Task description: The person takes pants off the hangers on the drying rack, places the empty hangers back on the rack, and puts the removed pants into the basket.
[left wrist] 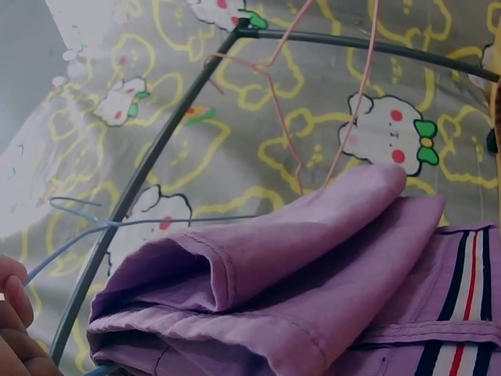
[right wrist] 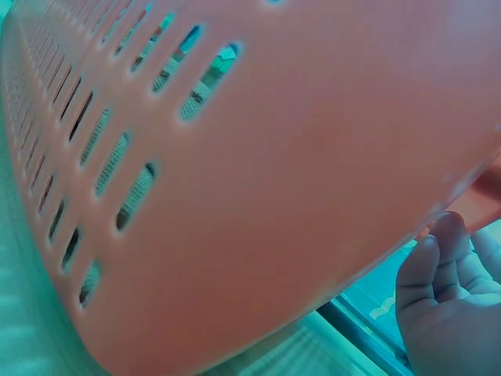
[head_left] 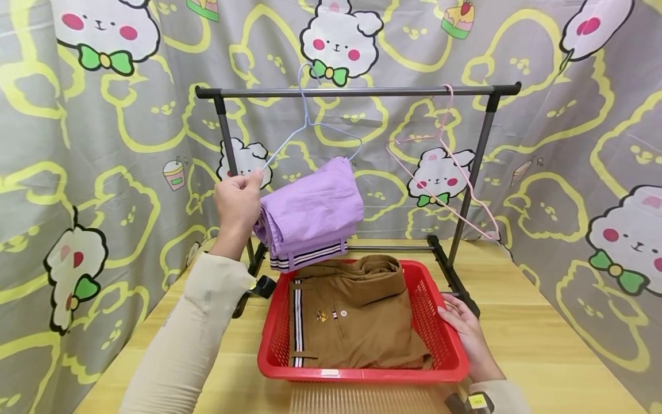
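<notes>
My left hand [head_left: 239,201] grips the left corner of a light blue clothes hanger [head_left: 289,142], raised in front of the rail. Folded purple trousers [head_left: 315,207] with a striped waistband hang over this hanger, covering its lower bar. The hanger's hook overlaps the rail in the head view. At the right side, my right hand [head_left: 468,333] holds the rim of a red plastic basket [head_left: 362,376]; its fingertips [right wrist: 427,254] meet the rim's edge in the right wrist view. Folded brown trousers [head_left: 357,322] with a striped waistband lie in the basket.
A dark metal clothes rack [head_left: 372,92] stands behind the basket on a wooden table [head_left: 538,339]. On the rack's right part hangs a pink hanger [head_left: 455,167]. A patterned curtain [head_left: 543,138] surrounds the table at the back and sides.
</notes>
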The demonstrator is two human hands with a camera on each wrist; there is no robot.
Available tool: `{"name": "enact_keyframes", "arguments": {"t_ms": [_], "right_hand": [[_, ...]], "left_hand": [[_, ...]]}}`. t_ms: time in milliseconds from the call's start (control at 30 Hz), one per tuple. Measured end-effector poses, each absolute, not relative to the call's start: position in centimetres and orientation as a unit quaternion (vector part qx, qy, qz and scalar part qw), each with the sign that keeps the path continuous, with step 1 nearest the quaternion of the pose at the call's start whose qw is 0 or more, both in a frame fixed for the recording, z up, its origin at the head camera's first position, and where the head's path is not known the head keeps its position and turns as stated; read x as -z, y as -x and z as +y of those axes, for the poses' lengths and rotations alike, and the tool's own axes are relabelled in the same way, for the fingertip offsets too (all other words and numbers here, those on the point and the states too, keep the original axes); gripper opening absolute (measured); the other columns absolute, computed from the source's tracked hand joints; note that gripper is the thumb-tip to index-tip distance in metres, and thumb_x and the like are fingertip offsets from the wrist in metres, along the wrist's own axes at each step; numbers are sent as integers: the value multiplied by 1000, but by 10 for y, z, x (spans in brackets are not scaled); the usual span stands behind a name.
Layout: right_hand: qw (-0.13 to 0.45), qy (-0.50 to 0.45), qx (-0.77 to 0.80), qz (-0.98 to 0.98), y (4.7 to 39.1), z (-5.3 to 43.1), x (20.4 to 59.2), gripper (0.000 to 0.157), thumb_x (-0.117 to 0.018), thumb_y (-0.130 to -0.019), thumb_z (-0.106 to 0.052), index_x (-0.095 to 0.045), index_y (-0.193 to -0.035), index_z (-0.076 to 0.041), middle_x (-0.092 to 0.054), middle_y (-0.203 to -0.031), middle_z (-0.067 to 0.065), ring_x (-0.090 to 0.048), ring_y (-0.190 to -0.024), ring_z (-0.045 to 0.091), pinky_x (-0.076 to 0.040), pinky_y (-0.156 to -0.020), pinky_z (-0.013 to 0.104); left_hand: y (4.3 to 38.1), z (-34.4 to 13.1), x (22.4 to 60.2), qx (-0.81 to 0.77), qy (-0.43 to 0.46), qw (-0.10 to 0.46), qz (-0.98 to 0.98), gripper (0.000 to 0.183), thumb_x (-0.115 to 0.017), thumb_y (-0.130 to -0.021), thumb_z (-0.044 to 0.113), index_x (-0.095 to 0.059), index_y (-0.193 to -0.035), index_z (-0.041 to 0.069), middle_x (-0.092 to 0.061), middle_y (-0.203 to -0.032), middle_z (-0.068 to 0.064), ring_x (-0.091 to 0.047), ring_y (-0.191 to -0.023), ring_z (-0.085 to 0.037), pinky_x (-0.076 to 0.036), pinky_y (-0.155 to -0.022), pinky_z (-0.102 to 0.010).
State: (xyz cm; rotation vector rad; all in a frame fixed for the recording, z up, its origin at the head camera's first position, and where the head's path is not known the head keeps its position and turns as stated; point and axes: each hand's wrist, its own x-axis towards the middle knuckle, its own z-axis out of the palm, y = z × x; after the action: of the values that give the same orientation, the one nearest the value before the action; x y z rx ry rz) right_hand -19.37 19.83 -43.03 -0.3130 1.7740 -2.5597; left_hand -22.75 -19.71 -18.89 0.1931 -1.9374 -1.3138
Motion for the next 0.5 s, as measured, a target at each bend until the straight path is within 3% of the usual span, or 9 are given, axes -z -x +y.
{"name": "enact_keyframes", "arguments": {"t_ms": [333, 500], "right_hand": [[-2, 110, 819, 564, 193, 197, 429, 31, -41, -96, -4, -34, -126, -4, -59, -101, 0, -61, -89, 14, -52, -70, 31], [-2, 104, 817, 567, 194, 197, 429, 33, -42, -96, -5, -33, -127, -2, -60, -101, 1, -61, -89, 15, -53, -70, 33]], "left_hand": [[222, -193, 190, 511, -62, 390, -763, 49, -60, -85, 37, -47, -45, 12, -36, -41, 7, -37, -49, -16, -27, -45, -30], [219, -192, 191, 521, -68, 386, -758, 47, -60, -85, 38, -50, -48, 11, -40, -44, 5, -41, -56, -17, -31, -50, -29]]}}
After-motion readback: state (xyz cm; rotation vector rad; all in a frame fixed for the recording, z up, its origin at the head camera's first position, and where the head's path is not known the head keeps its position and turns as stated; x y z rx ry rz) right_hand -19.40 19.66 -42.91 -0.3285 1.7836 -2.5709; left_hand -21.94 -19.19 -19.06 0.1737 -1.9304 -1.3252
